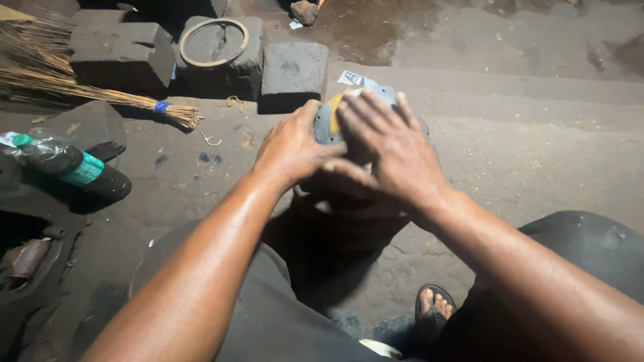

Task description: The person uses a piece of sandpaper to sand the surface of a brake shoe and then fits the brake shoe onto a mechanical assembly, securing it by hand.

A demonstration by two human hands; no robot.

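Both hands, left hand (290, 149) and right hand (392, 151), press a grey disc (324, 127).

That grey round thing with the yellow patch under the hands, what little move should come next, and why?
Probably lift the right hand a little. It lies flat over the grey round piece and hides most of it, while the left hand already grips its left edge. Only the top rim and the yellow patch show, so uncovering it would let the person see the surface. That is a guess.

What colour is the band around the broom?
Blue, on the broom band; head view.
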